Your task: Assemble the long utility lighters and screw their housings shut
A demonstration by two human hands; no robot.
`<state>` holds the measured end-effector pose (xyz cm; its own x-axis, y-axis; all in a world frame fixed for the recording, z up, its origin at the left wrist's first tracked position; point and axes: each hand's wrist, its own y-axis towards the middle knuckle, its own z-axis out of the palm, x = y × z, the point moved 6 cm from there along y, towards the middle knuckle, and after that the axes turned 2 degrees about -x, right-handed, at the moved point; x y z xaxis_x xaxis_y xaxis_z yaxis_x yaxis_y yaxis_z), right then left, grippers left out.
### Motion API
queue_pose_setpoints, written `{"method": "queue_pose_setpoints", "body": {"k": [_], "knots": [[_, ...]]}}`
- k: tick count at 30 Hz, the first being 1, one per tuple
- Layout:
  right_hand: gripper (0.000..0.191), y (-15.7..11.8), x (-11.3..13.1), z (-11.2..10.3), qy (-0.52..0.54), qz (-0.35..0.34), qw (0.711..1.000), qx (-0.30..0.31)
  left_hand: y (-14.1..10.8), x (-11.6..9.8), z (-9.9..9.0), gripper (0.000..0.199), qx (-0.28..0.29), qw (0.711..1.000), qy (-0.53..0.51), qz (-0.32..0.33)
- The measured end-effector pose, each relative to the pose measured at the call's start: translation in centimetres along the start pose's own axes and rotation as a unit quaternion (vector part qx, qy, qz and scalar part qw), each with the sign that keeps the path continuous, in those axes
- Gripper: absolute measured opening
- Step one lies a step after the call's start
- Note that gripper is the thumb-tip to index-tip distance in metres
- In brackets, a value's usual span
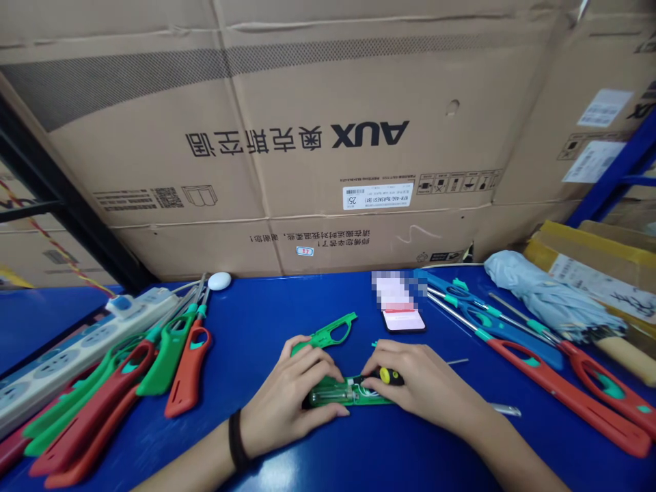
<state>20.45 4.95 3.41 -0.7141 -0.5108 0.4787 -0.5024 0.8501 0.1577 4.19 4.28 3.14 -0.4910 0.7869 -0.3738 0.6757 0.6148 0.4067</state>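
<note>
My left hand (pixel 302 383) is closed round the near end of an opened green lighter (pixel 333 391) lying on the blue table. Its clear fuel tank and some white wires show between the fingers. In my right hand (pixel 410 379) is a small screwdriver with a black and yellow handle (pixel 385 375); its tip points left into the lighter's inside. The other green shell half (pixel 335 331), with a trigger loop, lies just beyond my left hand. A metal tube (pixel 458 361) sticks out past my right wrist.
Several long lighters, red and green (pixel 189 369), lie at the left beside a white power strip (pixel 66 355). More red and blue lighters (pixel 564 396) rest at the right, near a folded umbrella (pixel 548 290). A phone (pixel 402 318) and a big cardboard box (pixel 287 171) stand beyond.
</note>
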Motion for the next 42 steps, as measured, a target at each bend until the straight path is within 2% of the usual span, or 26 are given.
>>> {"method": "queue_pose_setpoints", "body": {"k": [9, 13, 20, 28, 32, 36, 39, 42], "knots": [[0.009, 0.2, 0.1, 0.2, 0.026, 0.002, 1.000, 0.000, 0.1, 0.1, 0.2, 0.030, 0.025, 0.999, 0.035, 0.014], [0.012, 0.2, 0.2, 0.3, 0.027, -0.002, 1.000, 0.009, -0.1, 0.0, 0.2, 0.030, 0.019, 0.997, 0.062, 0.032], [0.016, 0.0, 0.7, 0.1, 0.006, -0.003, 1.000, 0.020, -0.1, -0.7, 0.0, 0.026, 0.001, 0.994, 0.090, 0.056], [0.027, -0.2, 0.6, 0.2, 0.020, 0.013, 0.999, 0.041, 0.5, -1.3, 0.4, 0.017, 0.038, 0.995, 0.082, 0.044], [0.027, -0.3, 1.1, -0.1, 0.020, -0.005, 1.000, 0.022, 0.4, -1.3, 0.5, 0.017, 0.019, 0.997, 0.065, 0.037], [0.010, -0.2, 1.0, -0.3, 0.012, -0.005, 1.000, 0.016, 0.1, -1.2, 0.4, 0.018, -0.001, 0.998, 0.056, 0.039], [0.020, -0.3, 0.3, -0.3, 0.008, 0.021, 0.999, 0.030, 0.0, -1.0, 0.3, 0.021, -0.008, 0.997, 0.059, 0.041], [0.016, -0.4, -0.1, -0.3, 0.002, 0.038, 0.998, 0.040, 0.0, -0.9, 0.2, 0.023, -0.015, 0.997, 0.056, 0.044]]}}
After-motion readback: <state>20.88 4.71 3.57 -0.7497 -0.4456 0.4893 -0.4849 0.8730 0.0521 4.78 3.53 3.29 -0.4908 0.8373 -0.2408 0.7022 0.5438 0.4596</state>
